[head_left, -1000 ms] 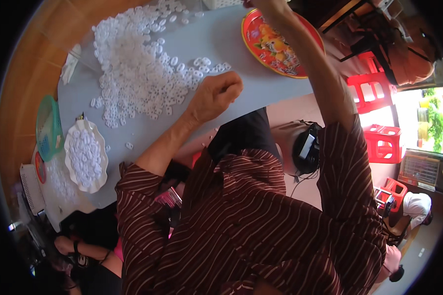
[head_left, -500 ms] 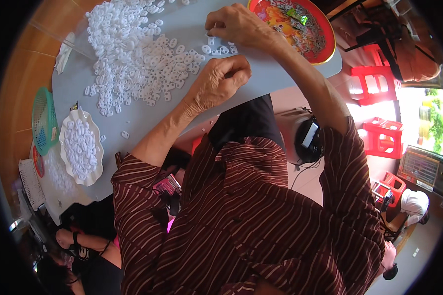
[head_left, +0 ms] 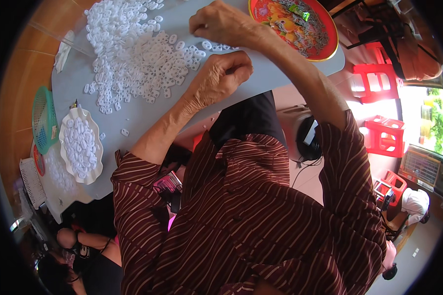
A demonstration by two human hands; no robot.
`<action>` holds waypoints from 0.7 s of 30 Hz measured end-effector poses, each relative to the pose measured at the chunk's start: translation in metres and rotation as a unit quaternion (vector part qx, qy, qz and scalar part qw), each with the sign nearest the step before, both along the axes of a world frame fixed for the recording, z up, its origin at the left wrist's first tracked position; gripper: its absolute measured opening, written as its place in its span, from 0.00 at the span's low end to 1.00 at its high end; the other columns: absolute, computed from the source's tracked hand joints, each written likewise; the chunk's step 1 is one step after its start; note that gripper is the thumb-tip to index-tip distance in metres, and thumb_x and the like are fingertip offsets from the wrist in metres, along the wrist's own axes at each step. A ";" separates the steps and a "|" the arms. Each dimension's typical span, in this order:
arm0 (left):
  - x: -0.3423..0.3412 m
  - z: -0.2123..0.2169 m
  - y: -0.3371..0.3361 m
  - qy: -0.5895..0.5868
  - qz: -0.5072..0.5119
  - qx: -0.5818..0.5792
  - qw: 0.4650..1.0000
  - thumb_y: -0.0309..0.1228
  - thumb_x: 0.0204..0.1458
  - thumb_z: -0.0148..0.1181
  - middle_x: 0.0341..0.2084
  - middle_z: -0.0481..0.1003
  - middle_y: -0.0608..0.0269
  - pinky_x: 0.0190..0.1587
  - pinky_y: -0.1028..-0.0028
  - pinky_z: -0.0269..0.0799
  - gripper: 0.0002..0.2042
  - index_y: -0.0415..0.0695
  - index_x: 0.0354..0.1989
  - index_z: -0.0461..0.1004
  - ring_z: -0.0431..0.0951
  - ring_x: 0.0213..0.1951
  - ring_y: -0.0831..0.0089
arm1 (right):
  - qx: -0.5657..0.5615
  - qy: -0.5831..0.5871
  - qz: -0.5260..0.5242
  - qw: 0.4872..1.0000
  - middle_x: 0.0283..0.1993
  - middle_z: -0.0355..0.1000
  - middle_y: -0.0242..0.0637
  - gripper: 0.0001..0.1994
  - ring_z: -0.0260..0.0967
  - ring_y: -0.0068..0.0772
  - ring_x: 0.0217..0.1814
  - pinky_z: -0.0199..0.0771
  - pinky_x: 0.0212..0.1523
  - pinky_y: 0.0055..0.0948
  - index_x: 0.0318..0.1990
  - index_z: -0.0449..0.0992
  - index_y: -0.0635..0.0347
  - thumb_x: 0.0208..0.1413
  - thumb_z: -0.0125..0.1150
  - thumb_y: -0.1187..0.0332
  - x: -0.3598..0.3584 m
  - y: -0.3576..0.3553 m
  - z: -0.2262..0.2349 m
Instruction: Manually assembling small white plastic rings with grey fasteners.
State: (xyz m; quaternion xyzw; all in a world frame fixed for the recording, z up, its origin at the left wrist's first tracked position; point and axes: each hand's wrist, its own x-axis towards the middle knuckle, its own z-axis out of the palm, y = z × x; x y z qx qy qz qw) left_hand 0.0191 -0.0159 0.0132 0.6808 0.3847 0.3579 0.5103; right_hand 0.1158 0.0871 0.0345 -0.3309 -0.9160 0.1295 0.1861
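A big heap of small white plastic pieces (head_left: 133,64), some oval and some squarish with holes, covers the table's left part. My left hand (head_left: 224,73) is closed near the table's front edge; what its fingers hold, if anything, is hidden. Beyond it my right hand (head_left: 226,23) has its fingers curled down to the tabletop, just right of the heap, and I cannot make out what is in them. Several loose white pieces (head_left: 217,47) lie between the two hands. To the right, partly behind my right forearm, a red round tray (head_left: 332,42) holds many small grey metal pieces.
A white wavy-edged dish (head_left: 99,164) full of white pieces stands at the left, beside a green mesh basket (head_left: 42,123). Red stools (head_left: 374,83) stand on the floor at right. A person (head_left: 96,243) sits at the lower left, another (head_left: 413,204) farther off at right.
My right hand has moved left and slightly away, toward the heap. My left hand stays nearly in place, still closed.
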 end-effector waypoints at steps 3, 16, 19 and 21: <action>0.002 0.002 0.001 0.006 -0.006 0.024 1.000 0.29 0.52 0.52 0.16 0.67 0.69 0.28 0.78 0.64 0.07 0.39 0.26 0.68 0.66 0.22 0.81 | -0.005 0.016 0.062 0.998 0.28 0.75 0.40 0.06 0.74 0.43 0.33 0.73 0.38 0.36 0.31 0.80 0.56 0.46 0.59 0.71 0.023 0.016 0.001; -0.001 -0.001 0.002 0.020 -0.001 0.007 1.000 0.31 0.52 0.53 0.17 0.67 0.68 0.28 0.77 0.63 0.08 0.39 0.27 0.69 0.66 0.22 0.81 | -0.046 -0.053 0.037 0.997 0.27 0.74 0.44 0.06 0.73 0.43 0.30 0.72 0.34 0.36 0.31 0.78 0.62 0.44 0.59 0.73 0.021 0.007 -0.001; -0.001 0.002 0.001 0.018 -0.005 0.006 1.000 0.31 0.52 0.53 0.17 0.67 0.68 0.28 0.77 0.63 0.08 0.39 0.27 0.69 0.66 0.22 0.81 | -0.044 -0.024 0.044 0.998 0.26 0.74 0.44 0.05 0.74 0.44 0.31 0.73 0.34 0.37 0.30 0.78 0.61 0.42 0.59 0.73 0.030 0.006 0.004; 0.000 0.003 0.001 0.028 -0.006 0.007 1.000 0.31 0.51 0.53 0.17 0.66 0.69 0.28 0.78 0.62 0.07 0.39 0.27 0.69 0.66 0.22 0.81 | -0.020 0.006 0.056 0.998 0.27 0.74 0.45 0.05 0.74 0.44 0.31 0.73 0.34 0.38 0.29 0.78 0.61 0.42 0.59 0.73 0.032 0.007 0.004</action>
